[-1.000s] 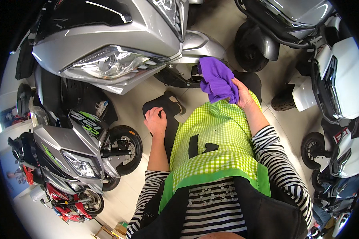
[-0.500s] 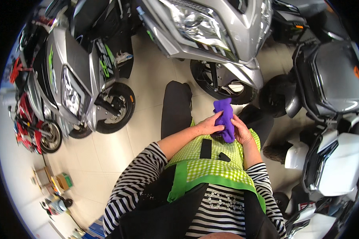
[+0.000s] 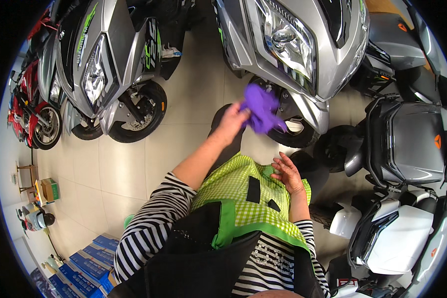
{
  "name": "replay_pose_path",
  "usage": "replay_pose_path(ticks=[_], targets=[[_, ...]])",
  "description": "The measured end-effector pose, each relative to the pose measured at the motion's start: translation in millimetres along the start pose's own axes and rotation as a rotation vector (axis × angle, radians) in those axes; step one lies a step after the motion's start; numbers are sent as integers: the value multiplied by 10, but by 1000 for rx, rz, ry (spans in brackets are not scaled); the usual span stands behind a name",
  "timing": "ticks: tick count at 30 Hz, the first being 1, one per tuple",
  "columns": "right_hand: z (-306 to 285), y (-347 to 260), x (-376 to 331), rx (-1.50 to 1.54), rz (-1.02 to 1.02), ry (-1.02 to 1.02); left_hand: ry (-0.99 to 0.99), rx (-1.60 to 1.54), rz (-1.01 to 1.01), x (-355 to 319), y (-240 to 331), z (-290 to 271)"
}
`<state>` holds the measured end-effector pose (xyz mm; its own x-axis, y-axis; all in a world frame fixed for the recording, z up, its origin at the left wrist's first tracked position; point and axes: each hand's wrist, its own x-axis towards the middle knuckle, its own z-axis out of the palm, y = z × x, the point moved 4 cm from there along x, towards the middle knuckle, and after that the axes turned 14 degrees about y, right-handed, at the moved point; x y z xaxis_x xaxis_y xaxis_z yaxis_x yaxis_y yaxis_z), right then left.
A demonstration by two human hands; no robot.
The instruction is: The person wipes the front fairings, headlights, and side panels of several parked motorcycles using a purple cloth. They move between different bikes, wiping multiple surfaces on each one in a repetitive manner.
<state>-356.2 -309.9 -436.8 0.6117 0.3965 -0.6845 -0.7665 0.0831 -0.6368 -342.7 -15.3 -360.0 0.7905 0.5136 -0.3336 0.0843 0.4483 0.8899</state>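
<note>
Left hand (image 3: 232, 120) is stretched forward on an extended arm, a purple cloth (image 3: 260, 113) pinched in its fingers before the silver scooter (image 3: 293, 49) | right hand (image 3: 287, 173) is held loosely spread, nothing in it, over the green checked apron (image 3: 238, 191) | cloth is blurred, its shape unclear; scooter's front wheel (image 3: 295, 131) is partly hidden behind it.

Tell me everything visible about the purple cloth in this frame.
The purple cloth looks like a soft, thin fabric, plain purple, crumpled into loose folds with a corner trailing down to the right. The left hand grips it at its left edge and holds it raised in the air, in front of the front wheel of the big silver scooter. Whether it touches the scooter cannot be told. The right hand is apart from it, down by the green checked apron.
</note>
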Motion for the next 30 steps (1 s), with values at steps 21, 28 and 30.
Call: replay_pose_path(ticks=[21,28,30], targets=[[-171,88,220,-104,-3,102,175,1026,1350,161,940,786],[-266,129,253,-85,-22,204,124,906,1587,22,1121,902],[-295,121,235,-62,-44,249,183,854,1681,75,1449,931]])
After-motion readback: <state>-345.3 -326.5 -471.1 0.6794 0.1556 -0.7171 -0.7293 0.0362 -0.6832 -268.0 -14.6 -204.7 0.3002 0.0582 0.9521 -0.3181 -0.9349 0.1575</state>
